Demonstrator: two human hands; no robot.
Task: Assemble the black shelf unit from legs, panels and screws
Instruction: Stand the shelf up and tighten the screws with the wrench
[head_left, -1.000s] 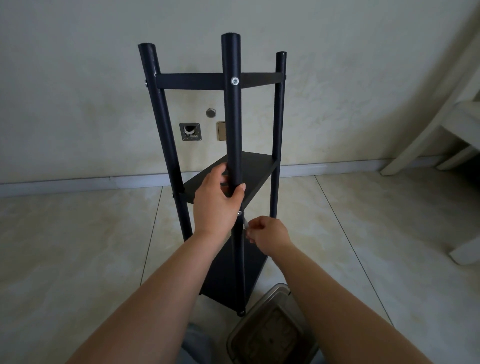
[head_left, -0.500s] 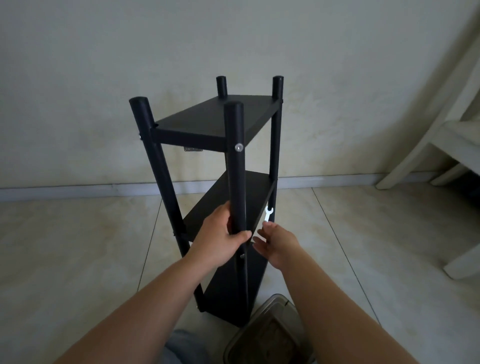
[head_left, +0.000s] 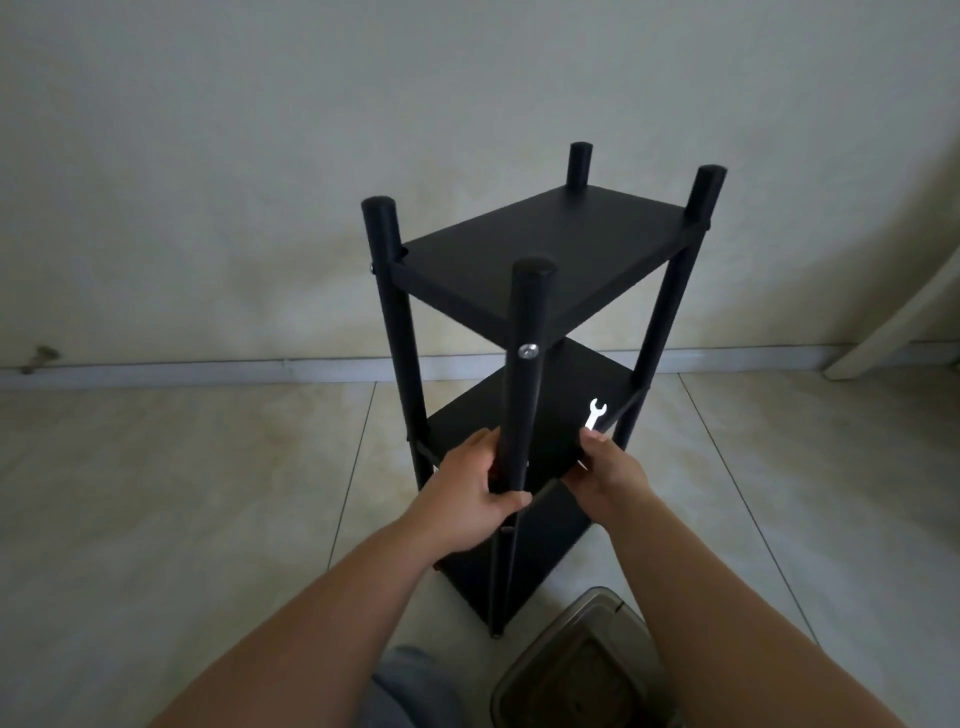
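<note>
Left hand (head_left: 470, 499) grips near leg (head_left: 524, 374) | right hand (head_left: 605, 467) pinches wrench (head_left: 595, 413) at frame centre | we'd steady the shelf while tightening.

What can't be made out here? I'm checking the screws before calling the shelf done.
Head view only:
- Near leg's middle joint: covered by the left hand.
- Wrench handle: hidden inside the right hand.
- Lower panel screws: too dark.
- Container contents: blurred, cut off by the bottom edge.
</note>
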